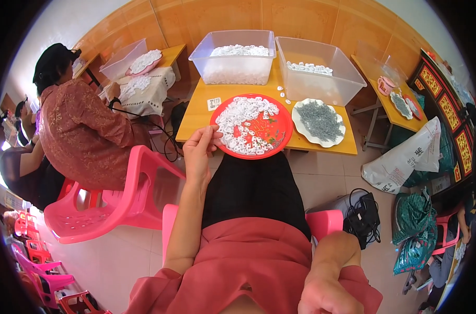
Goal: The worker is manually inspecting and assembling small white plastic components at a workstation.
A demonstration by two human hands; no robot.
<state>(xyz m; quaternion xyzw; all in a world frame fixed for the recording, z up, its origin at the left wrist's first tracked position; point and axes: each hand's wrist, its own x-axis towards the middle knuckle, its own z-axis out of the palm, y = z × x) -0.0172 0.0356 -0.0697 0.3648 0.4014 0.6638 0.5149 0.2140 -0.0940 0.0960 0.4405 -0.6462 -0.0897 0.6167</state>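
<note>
In front of me a round red tray (pixel 285 125) lies at the table's near edge, heaped with small white plastic pieces (pixel 238 115) that have dark openings. My left hand (pixel 200 145) is at its left rim, fingers curled and thumb against them; whatever is pinched there is too small to make out. My right hand (pixel 329 298) is drawn back close to my body at the lower right, away from the table, its fingers hidden. Right of the tray, a white scalloped plate (pixel 297 118) carries a pile of small grey pieces (pixel 319 120).
Two clear plastic bins (pixel 206 57) (pixel 348 86) with more white pieces stand at the back of the wooden table (pixel 196 118). A seated person (pixel 86 125) works at my left, by a pink chair (pixel 128 204). A white sack (pixel 405 157) and a black bag (pixel 363 217) sit at my right.
</note>
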